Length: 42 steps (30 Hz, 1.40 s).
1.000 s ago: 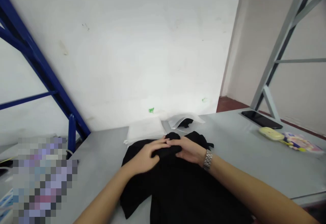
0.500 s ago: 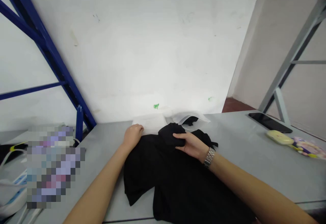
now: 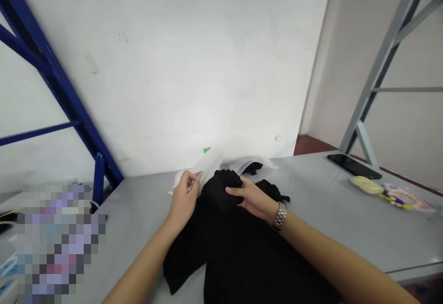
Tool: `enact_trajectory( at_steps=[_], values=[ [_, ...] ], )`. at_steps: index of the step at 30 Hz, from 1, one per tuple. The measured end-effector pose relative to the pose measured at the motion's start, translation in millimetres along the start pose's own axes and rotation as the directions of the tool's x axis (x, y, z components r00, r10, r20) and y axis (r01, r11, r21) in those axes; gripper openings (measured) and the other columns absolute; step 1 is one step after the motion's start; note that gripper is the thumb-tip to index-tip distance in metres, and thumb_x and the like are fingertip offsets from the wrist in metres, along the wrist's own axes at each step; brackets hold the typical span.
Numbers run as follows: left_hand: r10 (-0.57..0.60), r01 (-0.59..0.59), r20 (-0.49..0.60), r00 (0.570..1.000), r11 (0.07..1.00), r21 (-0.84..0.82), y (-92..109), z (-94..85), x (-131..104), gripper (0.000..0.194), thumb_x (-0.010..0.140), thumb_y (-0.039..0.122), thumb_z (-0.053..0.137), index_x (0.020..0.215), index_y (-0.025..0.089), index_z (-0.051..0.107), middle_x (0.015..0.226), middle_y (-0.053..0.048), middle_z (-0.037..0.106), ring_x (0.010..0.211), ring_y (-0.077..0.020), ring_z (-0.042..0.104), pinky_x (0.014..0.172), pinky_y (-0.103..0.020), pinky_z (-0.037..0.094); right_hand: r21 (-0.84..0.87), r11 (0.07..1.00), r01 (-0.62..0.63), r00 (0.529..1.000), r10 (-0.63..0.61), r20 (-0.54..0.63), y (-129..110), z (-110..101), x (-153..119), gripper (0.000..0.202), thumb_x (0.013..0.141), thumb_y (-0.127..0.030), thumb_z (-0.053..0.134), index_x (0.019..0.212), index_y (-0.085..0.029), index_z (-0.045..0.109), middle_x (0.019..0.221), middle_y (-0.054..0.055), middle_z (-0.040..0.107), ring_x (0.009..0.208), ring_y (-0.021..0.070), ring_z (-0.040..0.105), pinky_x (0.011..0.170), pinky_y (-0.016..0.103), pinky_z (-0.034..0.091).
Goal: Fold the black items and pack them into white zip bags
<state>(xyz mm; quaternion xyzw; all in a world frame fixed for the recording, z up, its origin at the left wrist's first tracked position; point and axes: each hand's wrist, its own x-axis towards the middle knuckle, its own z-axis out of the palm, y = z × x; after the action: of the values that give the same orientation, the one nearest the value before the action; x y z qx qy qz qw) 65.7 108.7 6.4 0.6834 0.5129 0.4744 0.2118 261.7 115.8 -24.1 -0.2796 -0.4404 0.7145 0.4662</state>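
A black garment [image 3: 242, 253] lies spread over the grey table at the front. My right hand [image 3: 251, 198], with a metal watch on its wrist, grips a bunched black cloth [image 3: 221, 188] above the garment's far end. To its left, my left hand [image 3: 187, 191] pinches the edge of a translucent white bag [image 3: 207, 168], which is lifted beside the cloth. Behind my right hand lies a second translucent bag [image 3: 268, 162] with something black inside.
A black phone [image 3: 353, 165], a yellow case [image 3: 366, 185] and a colourful beaded item [image 3: 406, 197] lie on the grey table [image 3: 328, 216] at the right. Blue frame bars [image 3: 65, 82] stand at the left, before a white wall panel [image 3: 190, 64].
My left hand has closed on the bag's edge and raised it off the table. My right hand has brought the bunched cloth a little left, near the bag. The view has shifted slightly.
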Motion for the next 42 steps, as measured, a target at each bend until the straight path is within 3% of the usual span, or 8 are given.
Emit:
enact_trajectory(
  at_steps=[4, 8, 16, 26, 30, 33, 37, 42],
  values=[
    [-0.026, 0.034, 0.047, 0.999, 0.982, -0.185, 9, 4.0, -10, 0.012, 0.085, 0.031, 0.050, 0.076, 0.025, 0.047, 0.123, -0.006, 0.061, 0.126, -0.0228, 0.044, 0.102, -0.037, 0.031, -0.207, 0.977, 0.055, 0.997, -0.065, -0.038, -2, 3, -1, 0.039, 0.066, -0.027, 0.076, 0.102, -0.020, 0.060, 0.101, 0.004, 0.067, 0.093, 0.0213, 0.064, 0.086, 0.041, 0.051],
    [0.006, -0.005, 0.083, 0.996, 1.000, -0.015, 10, 10.3, -16, 0.009, 0.084, 0.028, 0.051, 0.076, 0.025, 0.049, 0.121, -0.007, 0.061, 0.131, -0.0248, 0.038, 0.104, -0.038, 0.028, -0.432, 0.886, 0.168, 0.979, -0.200, -0.030, -17, 0, -5, 0.035, 0.065, -0.025, 0.076, 0.098, -0.019, 0.064, 0.101, 0.004, 0.067, 0.098, 0.0223, 0.061, 0.096, 0.043, 0.043],
    [-0.101, 0.132, 0.175, 0.979, 0.976, -0.175, -8, 23.9, -15, 0.006, 0.073, 0.025, 0.059, 0.077, 0.024, 0.054, 0.080, -0.001, 0.065, 0.081, -0.0233, 0.060, 0.071, -0.031, 0.043, 0.136, 0.989, 0.059, 0.990, -0.075, 0.116, -13, 6, -6, 0.032, 0.064, -0.022, 0.078, 0.092, -0.019, 0.062, 0.086, 0.000, 0.068, 0.079, 0.0144, 0.064, 0.082, 0.031, 0.049],
    [-0.180, 0.179, 0.025, 0.983, 0.935, -0.305, 0, 10.5, -14, 0.022, 0.083, 0.040, 0.054, 0.073, 0.022, 0.046, 0.063, 0.006, 0.053, 0.060, -0.0117, 0.049, 0.058, -0.022, 0.037, 0.112, 0.994, 0.015, 0.999, -0.021, 0.050, -1, 5, 0, 0.031, 0.063, -0.019, 0.078, 0.090, -0.017, 0.062, 0.081, 0.000, 0.067, 0.073, 0.0131, 0.063, 0.072, 0.028, 0.051],
    [-0.079, 0.079, 0.013, 0.997, 0.948, -0.307, 8, 9.4, -19, 0.019, 0.085, 0.038, 0.054, 0.075, 0.024, 0.046, 0.091, -0.001, 0.067, 0.098, -0.0183, 0.060, 0.082, -0.027, 0.042, -0.144, 0.988, 0.059, 0.998, -0.064, -0.029, -2, 6, -2, 0.036, 0.067, -0.024, 0.074, 0.100, -0.018, 0.061, 0.097, 0.003, 0.068, 0.091, 0.0196, 0.064, 0.084, 0.036, 0.049],
    [0.047, -0.023, 0.103, 0.994, 0.974, -0.224, 15, 12.6, -26, 0.013, 0.087, 0.029, 0.051, 0.076, 0.024, 0.046, 0.125, -0.005, 0.059, 0.133, -0.0206, 0.034, 0.107, -0.037, 0.025, -0.443, 0.876, 0.192, 0.971, -0.236, -0.046, -2, 8, -4, 0.035, 0.071, -0.025, 0.070, 0.105, -0.019, 0.061, 0.108, 0.005, 0.066, 0.103, 0.0227, 0.059, 0.095, 0.041, 0.043],
    [0.191, -0.181, 0.168, 0.967, 0.981, -0.073, 23, 18.0, -35, 0.011, 0.087, 0.021, 0.047, 0.095, 0.025, 0.055, 0.134, -0.005, 0.053, 0.139, -0.0205, 0.020, 0.114, -0.040, 0.011, -0.587, 0.738, 0.333, 0.914, -0.405, 0.009, -3, 9, -4, 0.045, 0.074, -0.021, 0.065, 0.118, -0.022, 0.055, 0.123, 0.005, 0.058, 0.115, 0.0219, 0.052, 0.103, 0.041, 0.036],
    [0.324, -0.331, 0.222, 0.920, 0.944, -0.008, 29, 28.2, -47, 0.022, 0.088, 0.018, 0.044, 0.102, 0.025, 0.060, 0.140, -0.004, 0.046, 0.139, -0.0248, 0.019, 0.114, -0.045, 0.013, -0.568, 0.723, 0.394, 0.873, -0.488, -0.016, -7, 11, -3, 0.049, 0.075, -0.021, 0.063, 0.123, -0.024, 0.052, 0.128, 0.005, 0.056, 0.119, 0.0209, 0.049, 0.106, 0.039, 0.032]
  ],
)
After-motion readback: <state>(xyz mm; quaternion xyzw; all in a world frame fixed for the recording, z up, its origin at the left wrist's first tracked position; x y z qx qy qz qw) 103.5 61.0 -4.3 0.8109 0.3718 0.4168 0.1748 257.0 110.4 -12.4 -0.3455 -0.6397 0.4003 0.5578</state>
